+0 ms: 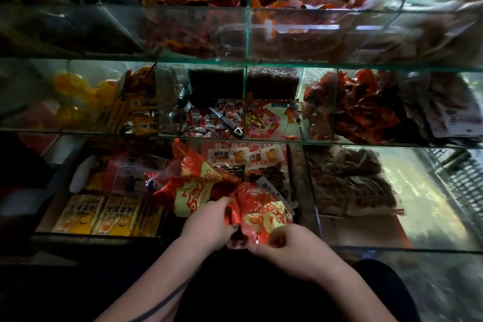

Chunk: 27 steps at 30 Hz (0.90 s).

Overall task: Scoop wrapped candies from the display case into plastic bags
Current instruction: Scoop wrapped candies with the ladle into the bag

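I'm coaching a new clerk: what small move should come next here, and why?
Probably pull the bag open: the left hand and right hand pinch it crumpled, and the scoop lies untouched among the candies.

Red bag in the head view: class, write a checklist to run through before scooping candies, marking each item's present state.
1. Red bag held on both sides: ok, left grip and right grip pinch it.
2. Bag mouth open: cannot tell, it is crumpled.
3. Scoop reachable: ok, it lies loose on the wrapped candies, handle toward the person.
4. A grip free for the scoop: not ok, both hold the bag.
5. Candies in stock: ok, the compartment holds plenty.
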Available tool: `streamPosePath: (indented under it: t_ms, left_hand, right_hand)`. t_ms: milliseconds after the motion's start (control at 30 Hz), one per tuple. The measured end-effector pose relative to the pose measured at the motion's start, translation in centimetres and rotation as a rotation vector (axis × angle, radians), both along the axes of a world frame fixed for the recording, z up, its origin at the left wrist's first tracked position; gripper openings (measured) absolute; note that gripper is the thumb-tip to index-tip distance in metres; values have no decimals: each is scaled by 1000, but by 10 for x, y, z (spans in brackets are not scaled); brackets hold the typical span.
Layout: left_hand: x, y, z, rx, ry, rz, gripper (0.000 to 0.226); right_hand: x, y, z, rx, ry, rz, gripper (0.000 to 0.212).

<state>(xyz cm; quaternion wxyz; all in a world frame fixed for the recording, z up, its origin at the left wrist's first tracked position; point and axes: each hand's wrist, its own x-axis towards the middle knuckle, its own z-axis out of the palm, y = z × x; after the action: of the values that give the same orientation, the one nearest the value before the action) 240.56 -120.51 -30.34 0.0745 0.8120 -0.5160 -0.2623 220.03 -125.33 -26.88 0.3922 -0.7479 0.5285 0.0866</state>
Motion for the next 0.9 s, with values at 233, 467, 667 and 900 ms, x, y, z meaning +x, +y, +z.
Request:
streamPosePath:
  t_ms: [233,467,667,900]
  left_hand:
    - [14,-26,7,-147,355,394,25]
    - [20,7,17,-494,563,534,24]
    - [32,9,26,-318,490,440,14]
    - [1,-34,34,22,-102,-80,89]
  right_hand:
    - [11,-6,0,-50,30,-110,93]
    - [-14,-56,24,-418,-298,-337,23]
    - [-13,-64,21,-321,-104,-207,40]
    - [-4,-42,4,-252,26,-216,47]
